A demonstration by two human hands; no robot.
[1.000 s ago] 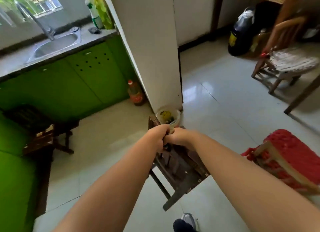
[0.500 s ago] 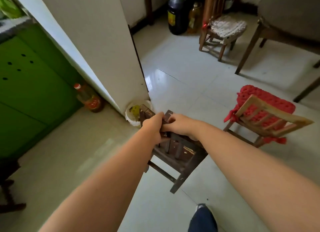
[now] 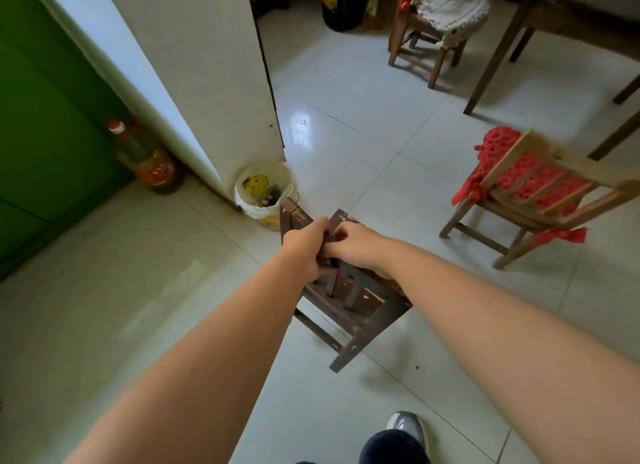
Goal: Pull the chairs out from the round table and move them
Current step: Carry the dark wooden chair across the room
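A small dark wooden chair [image 3: 349, 307] hangs tilted above the tiled floor in the middle of the head view. My left hand [image 3: 306, 247] and my right hand [image 3: 356, 243] are both shut on its top back rail, side by side. To the right stands a low wooden chair with a red knitted cushion [image 3: 533, 193]. Another low chair with a whitish cushion [image 3: 446, 16] stands at the back. The round table [image 3: 568, 16] shows only its edge and legs at the top right.
A white wall corner [image 3: 214, 82] juts out just ahead, with a small white bucket [image 3: 265, 193] at its foot. An oil bottle [image 3: 149, 158] stands by the green cabinet [image 3: 41, 134] on the left. A dark jug [image 3: 341, 2] sits at the back. My shoe [image 3: 407, 429] is below.
The view has swung right and down: the sink and counter left the frame, the table and red-cushion chair came closer. Both hands kept hold of the dark chair.
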